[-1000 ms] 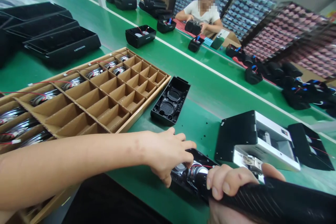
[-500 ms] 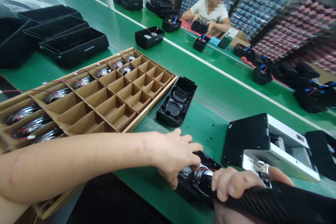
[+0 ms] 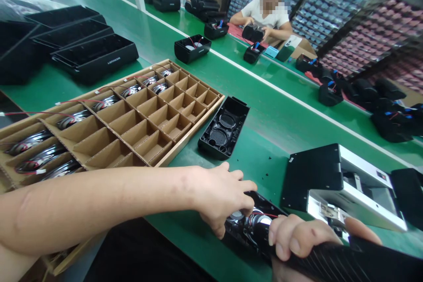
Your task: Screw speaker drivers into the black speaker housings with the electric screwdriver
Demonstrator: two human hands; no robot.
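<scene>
My left hand [image 3: 220, 198] curls over the near end of a black speaker housing [image 3: 246, 229] that lies on the green belt, its fingers pressed on the round speaker units [image 3: 257, 220] inside. My right hand [image 3: 304, 238] is wrapped round the thick black handle of a power tool [image 3: 357, 260], held just over the same housing. A second, empty black housing [image 3: 224, 128] with two round grilles lies further out, beside the cardboard tray.
A cardboard divider tray [image 3: 158, 116] holds several wired speaker units at its left and far cells. A black and silver box-shaped machine [image 3: 340, 185] stands to the right. Black housings [image 3: 92, 55] are stacked far left. A person [image 3: 264, 13] works across the belt.
The view has shifted slightly; both hands stay on the housing and the tool, with my right hand edging a little to the right.
</scene>
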